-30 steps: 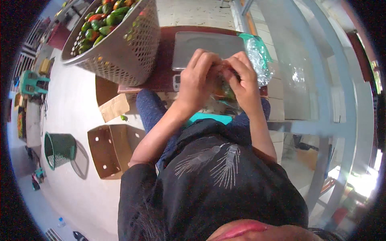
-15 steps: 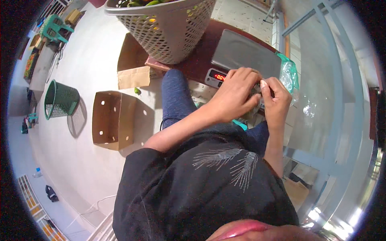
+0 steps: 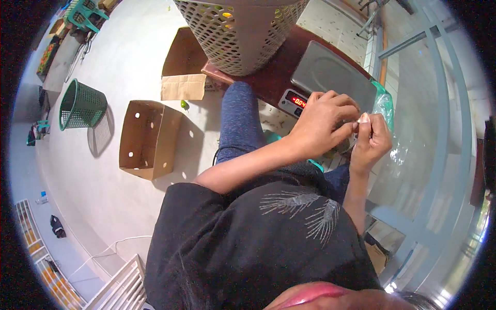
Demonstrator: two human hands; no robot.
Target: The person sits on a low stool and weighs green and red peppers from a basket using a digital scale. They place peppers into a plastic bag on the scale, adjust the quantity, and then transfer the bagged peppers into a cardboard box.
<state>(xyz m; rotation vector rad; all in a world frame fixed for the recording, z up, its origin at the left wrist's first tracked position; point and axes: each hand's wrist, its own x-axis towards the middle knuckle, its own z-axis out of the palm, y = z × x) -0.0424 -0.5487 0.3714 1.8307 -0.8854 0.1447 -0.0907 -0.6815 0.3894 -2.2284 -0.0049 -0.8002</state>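
Note:
My left hand (image 3: 325, 124) and my right hand (image 3: 373, 138) meet over my lap, just on the near side of a digital scale (image 3: 333, 75) with a grey plate and a lit red display. Thumbs and fingertips of both are pinched together on something small and pale. What it is I cannot make out. Below the fingers, part of a dull greenish-brown thing shows, mostly hidden by the hands. At the scale's right edge lies a crumpled green and clear plastic bag (image 3: 383, 106).
The scale shares a dark red bench (image 3: 274, 67) with a tall perforated basket (image 3: 248, 36). Left of my knee are two open cardboard boxes (image 3: 168, 139) and a small green vegetable (image 3: 184, 105). Farther left lies a tipped green basket (image 3: 82, 106). A grey metal frame (image 3: 439, 129) stands at right.
The whole view has shifted, so the scene sits farther right and slightly higher. Both hands stay close together, fingertips still pinched; the right hand's fingers have turned slightly.

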